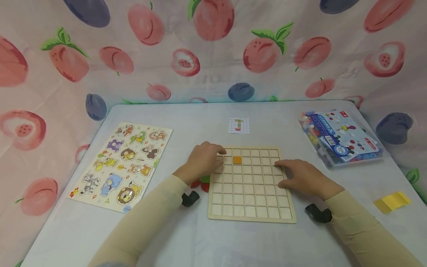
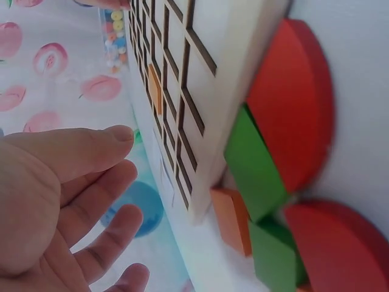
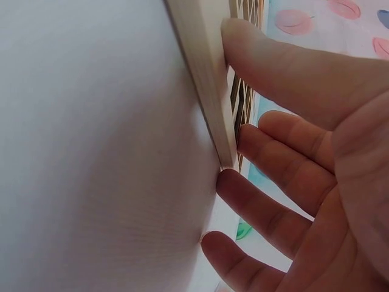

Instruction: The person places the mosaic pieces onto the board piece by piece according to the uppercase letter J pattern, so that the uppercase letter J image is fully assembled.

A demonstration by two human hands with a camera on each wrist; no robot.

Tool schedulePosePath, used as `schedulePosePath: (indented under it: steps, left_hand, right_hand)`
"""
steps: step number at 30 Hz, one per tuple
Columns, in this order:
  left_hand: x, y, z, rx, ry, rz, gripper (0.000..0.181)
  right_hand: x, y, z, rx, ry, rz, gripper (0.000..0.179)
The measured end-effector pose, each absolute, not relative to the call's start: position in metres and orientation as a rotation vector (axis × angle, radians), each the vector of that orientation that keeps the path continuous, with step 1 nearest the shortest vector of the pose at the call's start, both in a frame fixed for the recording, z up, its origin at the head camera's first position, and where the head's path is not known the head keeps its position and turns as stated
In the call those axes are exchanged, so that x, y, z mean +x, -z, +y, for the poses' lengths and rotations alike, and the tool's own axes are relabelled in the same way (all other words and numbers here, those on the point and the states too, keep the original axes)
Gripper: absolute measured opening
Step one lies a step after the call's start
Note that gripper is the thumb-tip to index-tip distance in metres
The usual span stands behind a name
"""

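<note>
A wooden grid board (image 1: 251, 220) lies flat in the middle of the table, with an orange square tile (image 1: 237, 160) in one cell of its second row. My left hand (image 1: 204, 159) hovers by the board's upper left edge; in the left wrist view its fingers are relaxed and hold nothing. Fingertips of my right hand (image 1: 301, 177) touch the board's right edge, thumb on the rim (image 3: 209, 67). Beside the board's left edge lie red curved blocks (image 2: 298, 103), green blocks (image 2: 252, 161) and an orange block (image 2: 232, 220), partly hidden by my left arm in the head view.
Behind the board lies a small card (image 1: 245, 126) printed with a coloured J-like figure on a grid. An animal puzzle board (image 1: 111, 163) is on the left. At right are a clear plastic box (image 1: 343, 139) of colourful pieces and a folded yellow paper (image 1: 392, 202).
</note>
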State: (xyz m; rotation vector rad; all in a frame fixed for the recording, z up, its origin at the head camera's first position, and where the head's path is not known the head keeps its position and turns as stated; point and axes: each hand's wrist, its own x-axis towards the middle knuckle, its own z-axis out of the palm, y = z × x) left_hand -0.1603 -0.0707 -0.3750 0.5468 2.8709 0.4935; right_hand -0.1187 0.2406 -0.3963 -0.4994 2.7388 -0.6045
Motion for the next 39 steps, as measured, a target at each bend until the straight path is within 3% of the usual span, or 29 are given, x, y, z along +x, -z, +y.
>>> schedulePosePath:
  steps: [19,39]
  left_hand:
    - [-0.151,0.371,-0.105,0.419,-0.549,2.886,0.029]
    - [-0.142,0.380,-0.133,0.461,-0.511,2.910,0.027]
  right_hand:
    - [-0.118,0.396,0.239,-0.496,0.598,2.741,0.066]
    - [-0.119,0.397,0.241,-0.514,0.617,2.742,0.067]
